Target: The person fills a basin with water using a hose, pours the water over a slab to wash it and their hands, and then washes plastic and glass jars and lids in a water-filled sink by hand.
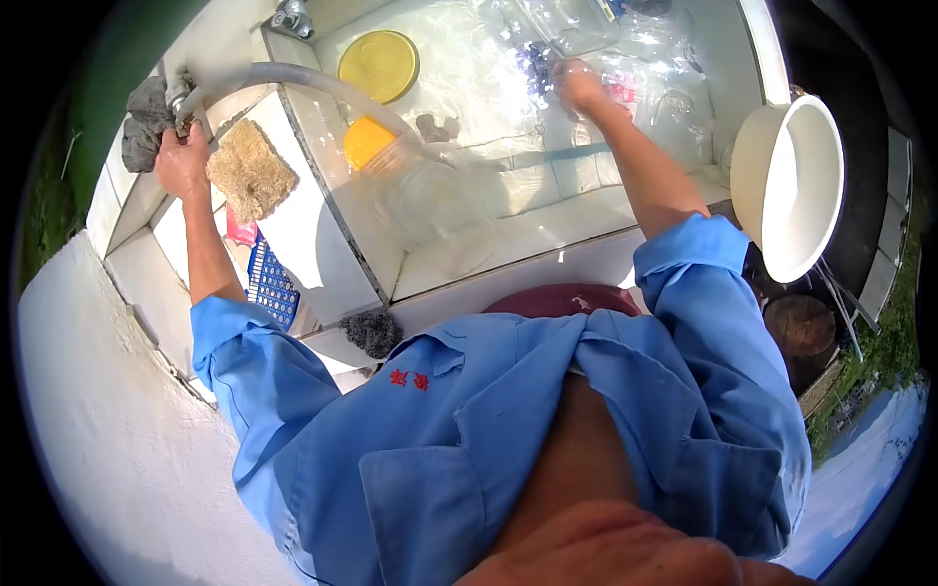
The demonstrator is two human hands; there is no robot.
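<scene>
At the upper left, my left hand (183, 163) is closed at a metal tap (180, 96), beside a dark grey cloth (147, 122). From the tap a pale hose (313, 80) runs over the divider into a tiled basin (518, 249) of water. My right hand (581, 86) reaches into the basin's far part, near clear plastic containers (572, 24) and a pink-marked clear item (622, 91). Its fingers are partly hidden by glare, and I cannot tell whether they grip anything. A yellow round lid (379, 66) and a yellow-ended clear container (369, 144) lie in the water.
A tan scrubbing pad (251, 171) and a blue perforated plastic piece (273, 283) lie on the left ledge. A dark scourer (372, 334) sits near the front edge. At the right rim stands a white bowl (796, 190). A second metal tap (291, 20) is at the back.
</scene>
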